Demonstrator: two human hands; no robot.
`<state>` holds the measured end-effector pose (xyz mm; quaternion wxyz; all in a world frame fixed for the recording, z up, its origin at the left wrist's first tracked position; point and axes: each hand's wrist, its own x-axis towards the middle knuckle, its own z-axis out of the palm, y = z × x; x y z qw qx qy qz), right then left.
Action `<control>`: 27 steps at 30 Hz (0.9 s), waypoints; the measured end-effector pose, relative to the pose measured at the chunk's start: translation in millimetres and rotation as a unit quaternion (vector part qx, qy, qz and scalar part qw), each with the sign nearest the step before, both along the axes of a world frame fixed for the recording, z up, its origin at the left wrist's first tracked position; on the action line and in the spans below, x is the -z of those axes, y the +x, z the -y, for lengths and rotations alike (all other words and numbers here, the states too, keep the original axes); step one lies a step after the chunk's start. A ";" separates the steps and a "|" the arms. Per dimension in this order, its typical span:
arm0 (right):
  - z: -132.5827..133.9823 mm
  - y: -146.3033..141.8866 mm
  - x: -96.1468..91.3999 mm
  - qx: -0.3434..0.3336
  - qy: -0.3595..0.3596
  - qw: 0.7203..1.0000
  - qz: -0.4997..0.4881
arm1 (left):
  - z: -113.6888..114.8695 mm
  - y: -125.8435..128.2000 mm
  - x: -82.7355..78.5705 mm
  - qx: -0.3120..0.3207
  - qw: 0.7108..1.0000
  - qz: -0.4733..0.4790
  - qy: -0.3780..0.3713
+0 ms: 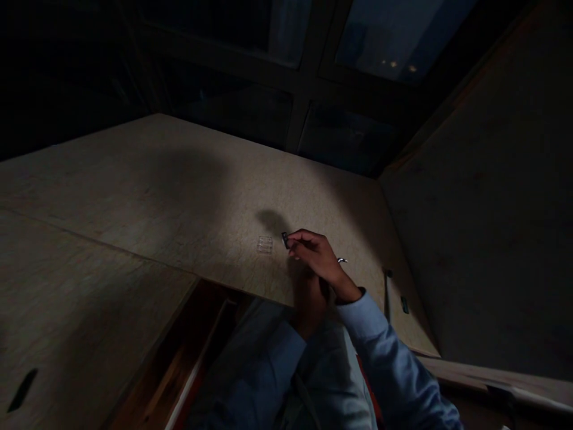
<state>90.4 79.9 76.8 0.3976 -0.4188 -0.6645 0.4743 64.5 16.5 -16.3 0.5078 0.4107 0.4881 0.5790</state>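
My right hand [319, 257] reaches over a pale stone-patterned table [179, 197] and pinches a small dark object [285, 238] between its fingertips. Just left of that object a small clear plastic piece [264, 244] lies flat on the table. My left hand [308, 304] sits lower, under the right wrist near the table's front edge, in shadow; its fingers are too dark to read. A small metal ring-like item [342, 260] shows beside my right hand. Both arms wear light blue sleeves.
A second table surface [67, 298] with a dark slot [22, 389] joins at the left. A narrow strip with a small dark item [404, 304] lies at the right edge. A partition wall [492, 209] rises on the right; dark windows [313, 71] lie behind.
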 end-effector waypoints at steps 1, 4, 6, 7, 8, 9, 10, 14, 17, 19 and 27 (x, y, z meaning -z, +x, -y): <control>6.6 6.7 -3.5 0.012 -0.023 0.999 -0.027 | 0.0 0.2 0.0 -0.016 1.000 -0.020 0.008; 26.8 27.2 -12.5 0.053 -0.067 0.993 -0.087 | -0.9 0.7 0.3 -0.048 0.993 -0.093 0.049; 39.2 40.6 -14.5 0.085 -0.080 0.985 -0.126 | -1.5 0.0 -0.1 -0.038 0.991 -0.108 0.072; 44.7 47.1 -13.8 0.102 -0.082 0.980 -0.147 | -1.8 -0.7 -0.4 -0.030 0.991 -0.105 0.078; 49.9 53.6 -12.0 0.121 -0.081 0.975 -0.167 | -2.1 -1.7 -0.9 -0.026 0.992 -0.093 0.079; 54.7 59.9 -9.2 0.143 -0.080 0.969 -0.183 | -2.5 -2.8 -1.4 -0.024 0.994 -0.078 0.077; 59.0 66.0 -5.4 0.168 -0.079 0.963 -0.196 | -3.0 -4.1 -2.0 -0.025 0.995 -0.062 0.073; 71.5 86.2 14.4 0.271 -0.084 0.935 -0.211 | -4.9 -11.3 -4.4 -0.002 0.999 -0.002 0.047; 75.5 94.6 25.6 0.303 -0.093 0.926 -0.203 | -5.9 -17.9 -5.1 0.062 0.997 0.050 0.016; 76.6 97.2 28.2 0.307 -0.094 0.928 -0.190 | -6.5 -21.3 -5.3 0.093 0.991 0.098 -0.011; 83.0 98.3 29.0 0.288 -0.095 0.941 -0.148 | -6.5 -25.7 -20.9 0.142 0.959 0.235 -0.073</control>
